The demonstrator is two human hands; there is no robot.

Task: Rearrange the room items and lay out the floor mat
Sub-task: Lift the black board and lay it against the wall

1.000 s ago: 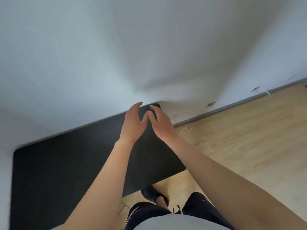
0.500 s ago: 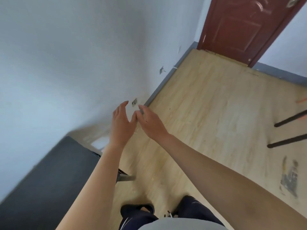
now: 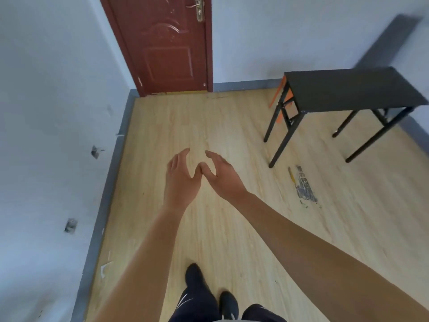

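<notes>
The wood floor (image 3: 209, 126) now fills the view, with a red door (image 3: 162, 43) far off and a black table (image 3: 348, 89) on the right. The mat has gone out of sight. The left hand (image 3: 180, 180) and right hand (image 3: 220, 175) are open and hold nothing, thumbs touching. The table may be moved next.

Both arms stretched forward, bare. Left hand (image 3: 180, 182) and right hand (image 3: 221, 176) side by side, backs up, thumb tips touching. Fingers (image 3: 210, 154) loosely curved, holding nothing.

red door (image 3: 167, 45), black table (image 3: 352, 89), wood floor (image 3: 209, 126)
</notes>
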